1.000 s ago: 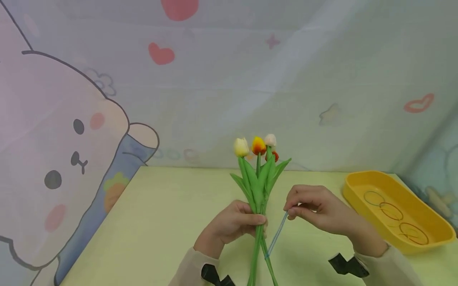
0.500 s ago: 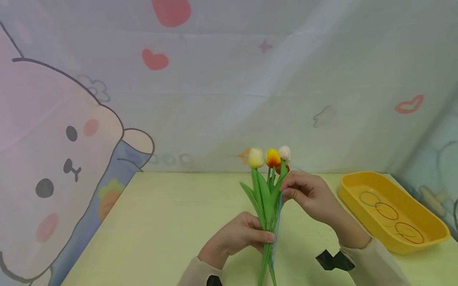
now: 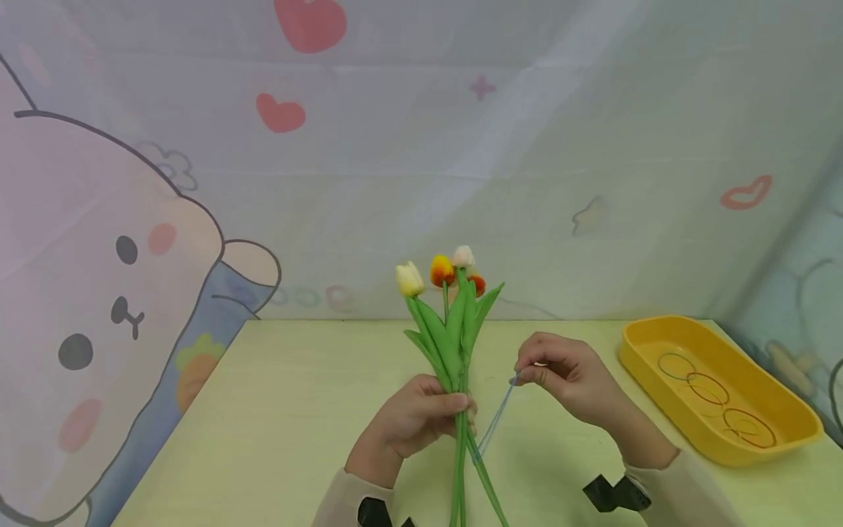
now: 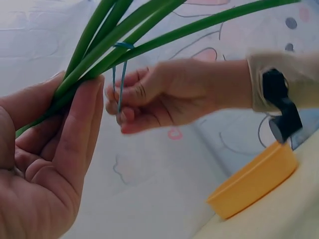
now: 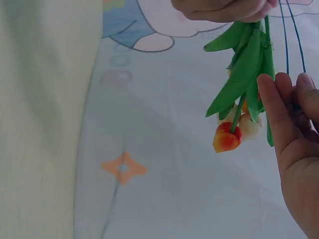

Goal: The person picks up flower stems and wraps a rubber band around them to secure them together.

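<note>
Right grip (image 3: pixel 569 377) is pinching blue band (image 4: pixel 123 79), which is running toward seven o'clock onto a splaying stem (image 3: pixel 490 487); left grip (image 3: pixel 418 416) is holding tulips (image 3: pixel 451 348), axis lying roughly twelve-to-six.

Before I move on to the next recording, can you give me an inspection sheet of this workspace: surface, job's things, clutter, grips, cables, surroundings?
Surface: pale yellow tabletop.
Job's things: tulips, four blooms showing in the head view; a blue band looped around at least one stem.
Clutter: yellow tray holding loose bands.
Grips: left grip holds the tulips by their stems; right grip pinches the blue band, drawn taut.
Cables: dark curved line at the right edge; cannot tell whether cable.
Surroundings: backdrop printed with hearts and a cartoon animal.
</note>
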A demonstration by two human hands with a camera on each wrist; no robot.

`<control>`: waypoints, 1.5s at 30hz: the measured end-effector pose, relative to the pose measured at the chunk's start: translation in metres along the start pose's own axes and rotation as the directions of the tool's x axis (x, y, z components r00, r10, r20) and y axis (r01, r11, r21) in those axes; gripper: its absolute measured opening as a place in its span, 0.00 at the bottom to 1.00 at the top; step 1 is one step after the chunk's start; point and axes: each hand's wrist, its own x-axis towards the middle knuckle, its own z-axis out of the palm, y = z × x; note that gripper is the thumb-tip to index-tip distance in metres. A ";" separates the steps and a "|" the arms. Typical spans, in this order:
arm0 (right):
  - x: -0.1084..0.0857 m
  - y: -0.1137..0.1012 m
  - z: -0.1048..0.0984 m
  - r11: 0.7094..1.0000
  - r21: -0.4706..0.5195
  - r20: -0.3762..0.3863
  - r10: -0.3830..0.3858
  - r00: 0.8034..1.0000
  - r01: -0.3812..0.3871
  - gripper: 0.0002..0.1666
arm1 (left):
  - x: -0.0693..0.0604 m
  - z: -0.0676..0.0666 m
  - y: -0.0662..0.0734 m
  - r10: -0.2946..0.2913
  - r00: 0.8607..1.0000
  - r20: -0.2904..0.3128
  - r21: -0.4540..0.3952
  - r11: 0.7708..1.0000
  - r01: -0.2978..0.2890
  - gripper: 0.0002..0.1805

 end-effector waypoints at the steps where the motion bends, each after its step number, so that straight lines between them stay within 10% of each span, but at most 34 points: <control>1: -0.002 0.003 0.002 1.000 -0.004 -0.009 -0.007 1.000 0.007 0.08 | 0.000 0.000 0.000 0.007 1.000 0.001 -0.013 1.000 -0.007 0.06; 13: -0.027 0.035 0.044 0.984 0.018 -0.161 0.178 0.971 -0.178 0.04 | 0.002 0.013 0.005 0.097 0.975 -0.198 -0.106 0.987 -0.120 0.07; 20: -0.032 0.041 0.077 0.899 0.315 -0.118 0.354 0.928 -0.303 0.09 | 0.005 0.018 0.006 0.156 0.925 -0.346 -0.127 0.969 -0.211 0.12; 23: -0.031 0.033 0.093 0.816 0.429 -0.129 0.480 0.868 -0.388 0.07 | 0.006 0.021 0.006 0.172 0.876 -0.451 -0.110 0.963 -0.245 0.13; 30: -0.030 0.011 0.127 0.711 0.455 -0.228 0.675 0.701 -0.537 0.14 | 0.011 0.022 0.003 0.233 0.709 -0.665 -0.018 0.945 -0.328 0.13; 38: -0.030 -0.005 0.149 0.803 0.442 -0.377 0.571 0.729 -0.400 0.17 | 0.012 0.018 -0.006 0.439 0.593 -0.675 0.282 0.896 -0.342 0.07; 41: -0.029 -0.015 0.147 0.789 0.420 -0.375 0.601 0.706 -0.449 0.15 | 0.013 0.017 -0.009 0.478 0.591 -0.649 0.372 0.878 -0.302 0.11; 45: -0.027 -0.025 0.133 0.808 0.329 -0.312 0.581 0.752 -0.488 0.14 | 0.013 0.015 -0.011 0.473 0.631 -0.615 0.434 0.871 -0.231 0.12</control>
